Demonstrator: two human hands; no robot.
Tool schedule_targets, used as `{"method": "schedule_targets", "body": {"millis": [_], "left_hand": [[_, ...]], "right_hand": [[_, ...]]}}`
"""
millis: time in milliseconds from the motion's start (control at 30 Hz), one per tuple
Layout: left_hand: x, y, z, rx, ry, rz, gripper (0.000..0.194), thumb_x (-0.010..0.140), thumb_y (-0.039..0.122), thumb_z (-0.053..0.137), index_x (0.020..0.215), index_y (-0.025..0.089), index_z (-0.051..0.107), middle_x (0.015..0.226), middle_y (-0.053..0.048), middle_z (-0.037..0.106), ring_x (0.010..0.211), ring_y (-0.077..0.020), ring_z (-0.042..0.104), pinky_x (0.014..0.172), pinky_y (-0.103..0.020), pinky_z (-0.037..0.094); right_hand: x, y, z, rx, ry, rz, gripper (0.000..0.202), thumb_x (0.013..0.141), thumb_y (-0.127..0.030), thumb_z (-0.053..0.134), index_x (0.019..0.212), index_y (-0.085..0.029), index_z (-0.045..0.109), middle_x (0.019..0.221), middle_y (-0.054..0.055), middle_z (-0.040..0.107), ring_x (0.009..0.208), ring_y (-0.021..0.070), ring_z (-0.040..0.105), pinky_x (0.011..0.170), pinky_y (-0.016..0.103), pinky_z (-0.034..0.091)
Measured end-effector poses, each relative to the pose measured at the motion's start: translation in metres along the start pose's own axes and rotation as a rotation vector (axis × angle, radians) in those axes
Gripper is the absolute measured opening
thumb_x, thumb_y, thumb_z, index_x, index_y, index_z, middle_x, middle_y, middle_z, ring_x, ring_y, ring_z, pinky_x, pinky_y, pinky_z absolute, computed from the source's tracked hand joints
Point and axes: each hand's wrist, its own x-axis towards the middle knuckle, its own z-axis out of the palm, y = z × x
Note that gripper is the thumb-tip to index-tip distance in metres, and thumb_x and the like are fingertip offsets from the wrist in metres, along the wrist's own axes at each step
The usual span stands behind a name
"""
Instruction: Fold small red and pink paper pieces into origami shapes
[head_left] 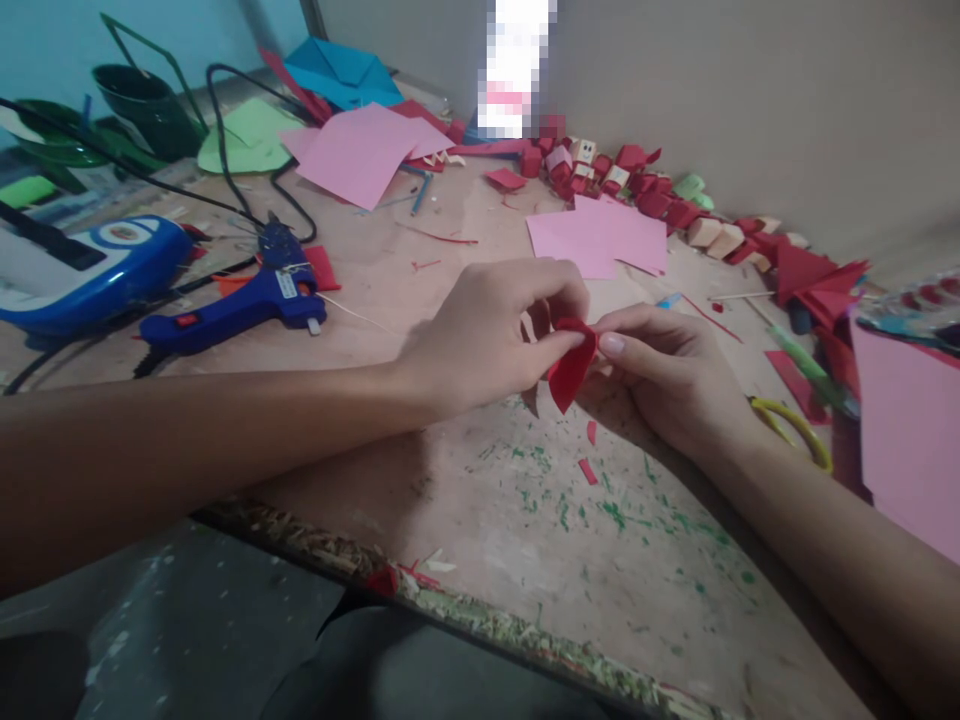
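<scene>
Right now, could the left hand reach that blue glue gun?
Probably yes: nothing bulky shows between the left hand and the blue glue gun. That hand's grip is on a red piece, though, so it may need to let go first.

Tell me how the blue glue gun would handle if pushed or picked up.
The blue glue gun is probably rigid, given its moulded-looking body. Lying on its side, it would likely slide rather than roll. The black cord at its handle end might tug when lifted.
</scene>
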Motion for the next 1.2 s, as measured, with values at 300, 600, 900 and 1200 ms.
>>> {"method": "schedule_targets", "body": {"millis": [300, 600, 900, 1200], "left_hand": [[0.004, -0.004, -0.003, 0.082, -0.076, 0.177, 0.013, 0.083, 0.005, 0.065, 0.084, 0.018, 0.066, 0.091, -0.002, 0.069, 0.079, -0.0131, 0.064, 0.068, -0.025, 0.052], [0.002, 0.000, -0.003, 0.040, -0.052, 0.174, 0.011, 0.091, 0.014, 0.063, 0.085, 0.017, 0.072, 0.096, -0.005, 0.069, 0.082, -0.0142, 0.066, 0.071, -0.026, 0.054], [0.001, 0.000, -0.003, 0.039, -0.068, 0.223, 0.026, 0.083, 0.008, 0.072, 0.106, 0.018, 0.067, 0.105, -0.005, 0.070, 0.092, -0.0162, 0.067, 0.078, -0.028, 0.055], [0.003, -0.003, -0.001, -0.002, -0.100, 0.085, 0.006, 0.091, 0.017, 0.068, 0.095, 0.016, 0.071, 0.092, -0.003, 0.073, 0.080, -0.0138, 0.067, 0.071, -0.026, 0.053]], "right_hand": [[0.001, -0.002, -0.002, 0.090, 0.011, 0.050, 0.013, 0.075, -0.026, 0.089, 0.079, -0.019, 0.079, 0.069, 0.001, 0.074, 0.059, 0.0129, 0.068, 0.059, 0.026, 0.059], [0.002, -0.005, -0.004, 0.133, 0.023, 0.057, 0.013, 0.078, -0.028, 0.087, 0.079, -0.023, 0.075, 0.066, -0.003, 0.069, 0.058, 0.0118, 0.065, 0.056, 0.026, 0.058], [0.001, -0.010, 0.000, 0.157, 0.046, 0.102, 0.016, 0.073, -0.028, 0.090, 0.079, -0.021, 0.078, 0.072, 0.000, 0.075, 0.060, 0.0132, 0.068, 0.059, 0.026, 0.058], [-0.001, -0.009, -0.001, 0.113, -0.008, 0.120, 0.016, 0.074, -0.029, 0.090, 0.080, -0.022, 0.077, 0.068, -0.001, 0.072, 0.057, 0.0129, 0.066, 0.057, 0.027, 0.059]]}}
